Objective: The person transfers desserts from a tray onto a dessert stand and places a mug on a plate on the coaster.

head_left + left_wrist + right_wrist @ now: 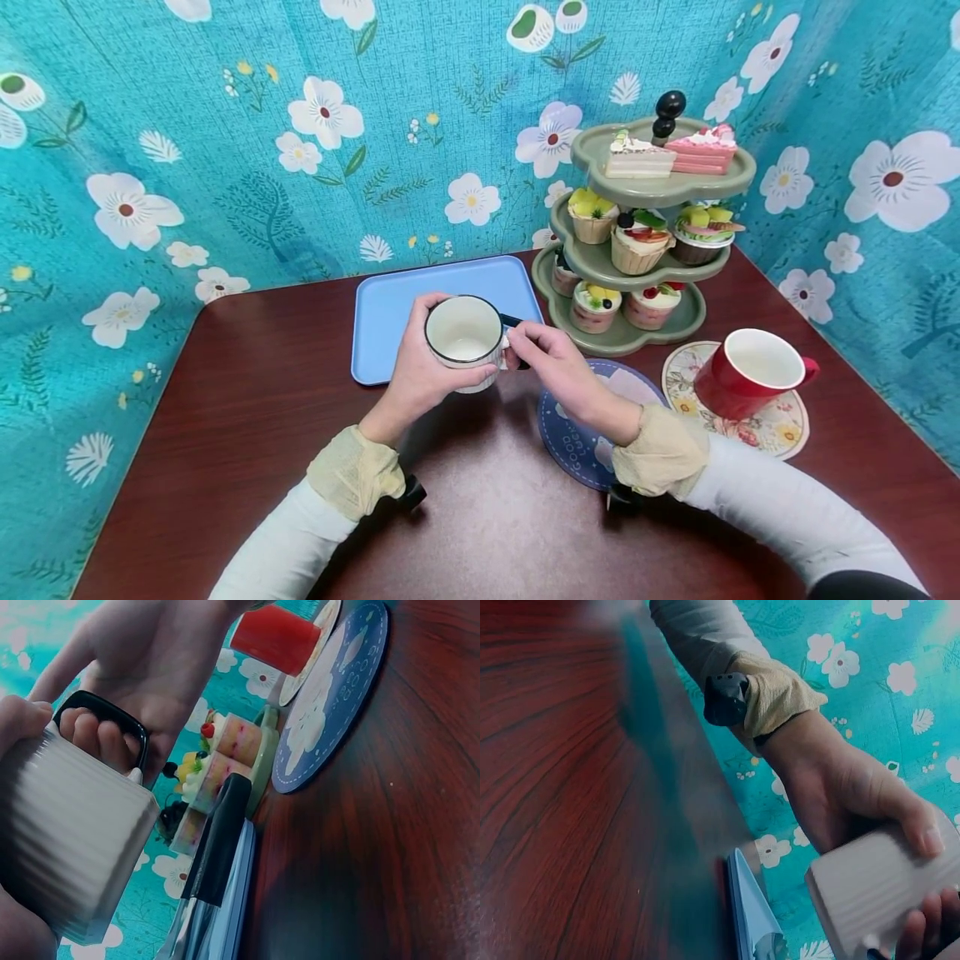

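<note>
A white ribbed mug (465, 337) with a black rim is held above the table, at the near edge of a blue tray (375, 317). My left hand (408, 367) grips its body, the thumb lying along the near side. My right hand (558, 367) holds the black handle (112, 712); in the left wrist view its fingers are curled through the loop. The mug looks empty inside. On the tray, the left wrist view shows a black-handled metal utensil (223, 836), mostly hidden by the mug and hands in the head view.
A three-tier green stand (630, 267) with cake slices and several cupcakes stands at the back right. Under my right forearm lies a round blue mat (558, 433). A red mug (731, 387) sits on a floral coaster (787, 425). Flowered curtain (247, 167) lines the back.
</note>
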### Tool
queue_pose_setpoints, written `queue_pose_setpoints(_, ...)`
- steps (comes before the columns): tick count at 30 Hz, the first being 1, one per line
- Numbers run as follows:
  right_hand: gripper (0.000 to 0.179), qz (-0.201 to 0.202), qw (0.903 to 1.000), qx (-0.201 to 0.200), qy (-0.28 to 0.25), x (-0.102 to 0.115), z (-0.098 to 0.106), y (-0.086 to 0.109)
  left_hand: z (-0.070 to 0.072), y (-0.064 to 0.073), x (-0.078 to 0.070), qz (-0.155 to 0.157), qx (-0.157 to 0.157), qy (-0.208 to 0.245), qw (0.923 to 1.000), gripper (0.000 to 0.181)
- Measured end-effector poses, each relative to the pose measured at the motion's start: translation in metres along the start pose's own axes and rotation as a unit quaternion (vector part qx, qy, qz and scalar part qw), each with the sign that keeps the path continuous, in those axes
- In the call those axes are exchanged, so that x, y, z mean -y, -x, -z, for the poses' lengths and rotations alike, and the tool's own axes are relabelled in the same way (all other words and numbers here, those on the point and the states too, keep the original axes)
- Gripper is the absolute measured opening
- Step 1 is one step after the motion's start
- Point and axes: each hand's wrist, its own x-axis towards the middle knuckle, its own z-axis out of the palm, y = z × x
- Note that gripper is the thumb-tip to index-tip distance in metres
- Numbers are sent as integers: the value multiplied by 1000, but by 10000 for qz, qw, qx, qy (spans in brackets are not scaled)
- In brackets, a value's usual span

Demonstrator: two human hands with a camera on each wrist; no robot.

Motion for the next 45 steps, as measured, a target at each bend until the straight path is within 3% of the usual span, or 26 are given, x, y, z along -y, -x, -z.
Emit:
queue_pose_setpoints(8, 46, -172, 9993, -252, 208, -2, -5, -2, -3, 1, 2, 177, 21, 13, 9998, 92)
queue_pose_setpoints(21, 42, -52, 9984, -233, -509, -5, -4, -1, -4, 3, 2, 284, 185, -73, 9994, 95)
queue_pose_setpoints(30, 41, -51, 9979, -329, -550, -5, -5, -2, -1, 3, 2, 424, 285, -129, 9986, 98)
queue_pose_setpoints(38, 39, -7, 9972, -454, -599, 2, 2, -3, 9, 3, 0, 230, 526, -5, 9984, 99)
queue_pose_setpoints(45, 36, 12, 9964, -407, -749, 8, 13, 1, 24, 2, 2, 72, 550, 15, 9985, 98)
